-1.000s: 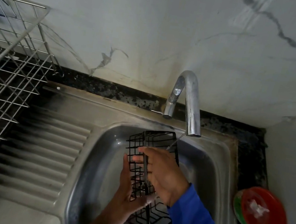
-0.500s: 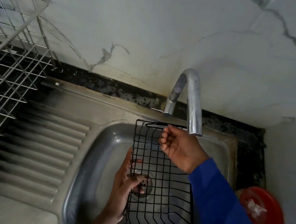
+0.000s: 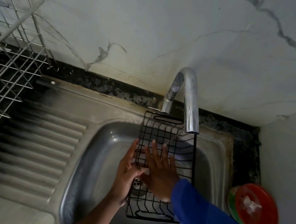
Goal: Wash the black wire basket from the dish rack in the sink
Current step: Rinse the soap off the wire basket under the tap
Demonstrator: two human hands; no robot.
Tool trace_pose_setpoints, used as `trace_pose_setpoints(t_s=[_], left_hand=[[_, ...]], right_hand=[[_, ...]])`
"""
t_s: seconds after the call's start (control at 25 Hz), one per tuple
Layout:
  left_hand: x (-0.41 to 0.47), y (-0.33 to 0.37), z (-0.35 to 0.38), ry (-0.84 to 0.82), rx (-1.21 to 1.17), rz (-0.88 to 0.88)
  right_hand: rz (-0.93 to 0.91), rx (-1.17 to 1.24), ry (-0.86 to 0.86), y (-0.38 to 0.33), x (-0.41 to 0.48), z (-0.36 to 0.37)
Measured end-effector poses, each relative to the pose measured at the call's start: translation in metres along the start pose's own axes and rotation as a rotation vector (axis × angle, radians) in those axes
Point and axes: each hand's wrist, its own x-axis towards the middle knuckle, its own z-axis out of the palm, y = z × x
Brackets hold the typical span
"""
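The black wire basket point(image 3: 164, 164) stands in the steel sink point(image 3: 102, 155), held open side toward me, its far rim up under the spout of the chrome tap point(image 3: 187, 98) at twelve o'clock. A thin stream of water runs from the spout onto the wires. My left hand point(image 3: 126, 174) grips the basket's left edge at nine o'clock, fingers curled around the rim wire. My right hand point(image 3: 159, 173) lies flat and spread against the grid inside, fingers released, clutching nothing; its blue sleeve point(image 3: 207, 220) covers the basket's lower right corner.

Through the wires I see the drain point(image 3: 138, 185) at the bottom of the basin. At nine o'clock from the sink the ribbed draining board point(image 3: 33, 142) stretches away, and beyond it, at ten o'clock, stands the silver wire dish rack point(image 3: 1, 70). At four o'clock, on the dark speckled counter point(image 3: 246, 155), sits a red lidded tub point(image 3: 255, 208) with a green side. Behind everything rises a pale marble-veined wall point(image 3: 156, 26), stained yellowish around the tap's base.
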Motion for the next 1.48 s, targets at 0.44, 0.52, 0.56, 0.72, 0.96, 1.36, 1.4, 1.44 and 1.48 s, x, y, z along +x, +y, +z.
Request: trace_pose_setpoints(t_s=[0.44, 0.52, 0.56, 0.72, 0.96, 1.36, 1.4, 1.44, 1.48], left_hand=[[0.000, 0.001, 0.014, -0.010, -0.033, -0.001], [-0.001, -0.001, 0.017, -0.020, -0.029, 0.008], [-0.003, 0.001, 0.024, -0.031, -0.033, 0.011], [0.004, 0.001, 0.025, -0.070, -0.093, 0.021], [0.002, -0.003, 0.023, -0.081, -0.086, 0.024], [-0.006, -0.003, 0.022, -0.074, -0.068, 0.031], [-0.004, -0.002, 0.023, -0.084, -0.053, 0.044], [-0.002, 0.000, 0.021, -0.094, -0.056, 0.051], [0.000, 0.004, 0.017, -0.107, -0.064, 0.045]], right_hand=[[0.006, 0.008, 0.120, 0.011, -0.006, 0.001], [0.219, 0.153, 0.213, 0.011, -0.002, -0.002], [0.319, 0.201, 0.268, 0.007, 0.006, -0.007], [0.106, 0.026, 0.244, -0.008, 0.016, -0.011], [0.320, 0.173, 0.322, 0.001, 0.009, -0.008], [0.393, 0.309, 0.326, -0.012, 0.013, -0.006], [0.374, 0.273, 0.342, -0.017, 0.020, -0.012], [0.288, 0.189, 0.325, -0.020, 0.022, -0.015], [0.154, 0.098, 0.273, -0.020, 0.019, -0.016]])
